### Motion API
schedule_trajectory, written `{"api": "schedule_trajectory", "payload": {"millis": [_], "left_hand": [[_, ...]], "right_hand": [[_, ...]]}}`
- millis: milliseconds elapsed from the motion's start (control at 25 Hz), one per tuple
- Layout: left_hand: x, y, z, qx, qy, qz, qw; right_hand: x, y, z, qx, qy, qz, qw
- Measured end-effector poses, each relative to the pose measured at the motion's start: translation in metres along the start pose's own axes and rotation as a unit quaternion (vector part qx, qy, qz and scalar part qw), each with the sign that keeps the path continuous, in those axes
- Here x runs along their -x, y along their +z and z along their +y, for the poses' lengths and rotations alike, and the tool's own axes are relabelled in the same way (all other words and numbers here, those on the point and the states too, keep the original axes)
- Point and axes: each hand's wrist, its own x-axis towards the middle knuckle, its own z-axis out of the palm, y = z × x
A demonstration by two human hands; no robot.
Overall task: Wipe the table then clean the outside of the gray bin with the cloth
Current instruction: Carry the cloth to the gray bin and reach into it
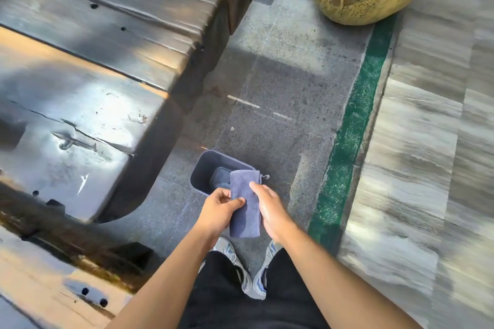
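Both hands (222,208) (270,208) closed, arms outstretched

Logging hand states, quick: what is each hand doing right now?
Left hand: closed, pinching the folded gray-blue cloth.
Right hand: fingers extended, pressed against the cloth's other edge.

Warm low sunlight glares off the dark table (80,83), with motion blur smearing the frame's edges.

No readable text anywhere in this view: no label, brand, number or sign can be made out.
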Motion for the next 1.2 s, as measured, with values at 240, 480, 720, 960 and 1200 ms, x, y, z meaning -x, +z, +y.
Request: {"api": "schedule_trajectory", "payload": {"millis": [240,480,720,960,1200], "left_hand": [[-0.085,0.017,-0.04,0.039,0.009,-0.046,0.998],[-0.17,0.031,-0.089,0.061,-0.003,-0.034,0.998],[-0.281,0.029,-0.139,-0.098,0.07,-0.004,0.993],[-0.354,0.009,-0.186,-0.395,0.132,-0.012,0.909],[-0.391,0.024,-0.192,-0.452,0.17,-0.086,0.872]], "right_hand": [[-0.087,-0.012,0.036,0.104,-0.081,0.067,0.989],[-0.174,-0.035,0.068,0.227,-0.151,0.099,0.957],[-0.282,-0.059,0.09,0.232,-0.195,0.116,0.946],[-0.359,-0.086,0.089,0.081,-0.225,0.156,0.958],[-0.4,-0.084,0.097,0.033,-0.252,0.149,0.956]]}}
